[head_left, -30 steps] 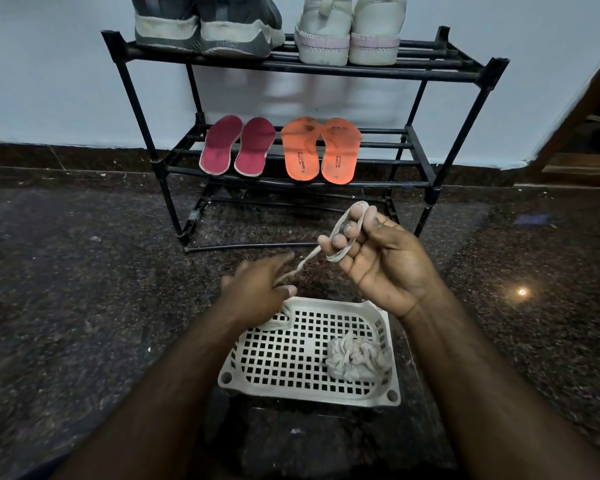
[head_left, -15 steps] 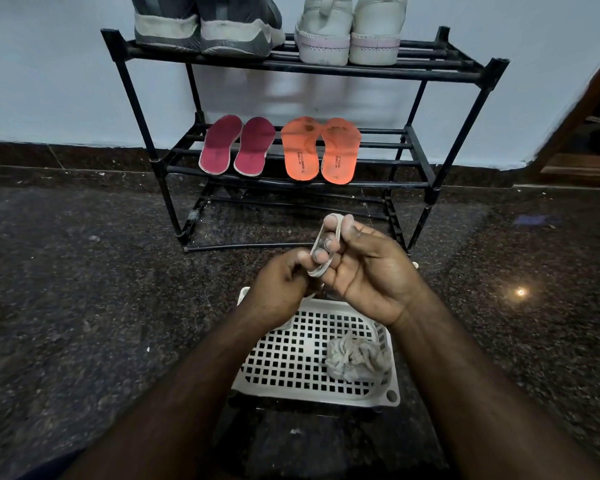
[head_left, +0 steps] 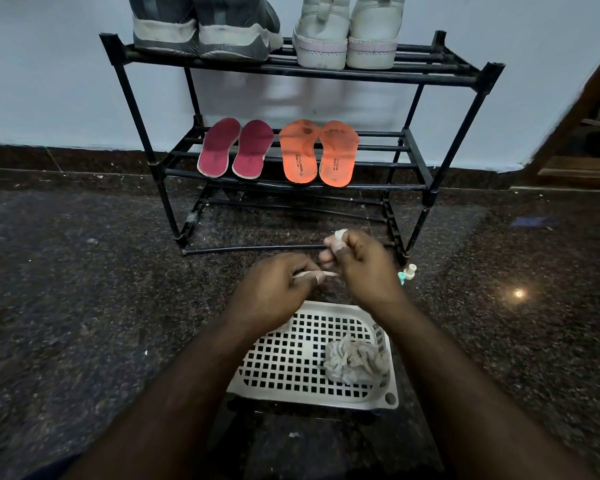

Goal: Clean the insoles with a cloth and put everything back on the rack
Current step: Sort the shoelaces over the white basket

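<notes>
Winding closer than before, both hands (head_left: pixel 326 271) pinch the shoelace (head_left: pixel 321 273) in a clamped grip above the basket (head_left: pixel 388 398).

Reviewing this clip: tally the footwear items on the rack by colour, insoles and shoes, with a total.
Maroon insoles, middle shelf: 2
Orange insoles, middle shelf: 2
Grey shoes, top shelf: 2
White shoes, top shelf: 2
Total: 8
</notes>
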The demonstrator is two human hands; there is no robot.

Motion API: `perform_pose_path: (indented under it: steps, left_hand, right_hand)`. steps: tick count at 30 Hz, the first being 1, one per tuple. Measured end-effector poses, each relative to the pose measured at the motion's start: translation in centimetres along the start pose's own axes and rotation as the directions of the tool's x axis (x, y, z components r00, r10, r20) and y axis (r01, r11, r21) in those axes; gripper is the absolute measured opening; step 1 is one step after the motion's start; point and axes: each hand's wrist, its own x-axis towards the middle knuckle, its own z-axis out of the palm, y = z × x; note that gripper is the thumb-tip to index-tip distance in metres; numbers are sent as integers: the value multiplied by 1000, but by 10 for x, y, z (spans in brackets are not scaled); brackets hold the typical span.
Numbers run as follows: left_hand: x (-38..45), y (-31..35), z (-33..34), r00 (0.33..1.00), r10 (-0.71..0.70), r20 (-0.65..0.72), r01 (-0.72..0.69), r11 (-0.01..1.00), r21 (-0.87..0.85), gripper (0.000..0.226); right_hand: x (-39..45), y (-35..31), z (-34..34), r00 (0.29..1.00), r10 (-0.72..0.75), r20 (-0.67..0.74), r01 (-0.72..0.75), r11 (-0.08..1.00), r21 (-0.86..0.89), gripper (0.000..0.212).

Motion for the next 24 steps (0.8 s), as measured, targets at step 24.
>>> perform_pose_path:
  steps: [24]
  left_hand:
    - [2, -8, 8, 990, -134, 36, 139, 968, -208, 14]
  right_hand:
    - [-9, -30, 4, 974, 38, 223, -204, 575, 792, 22]
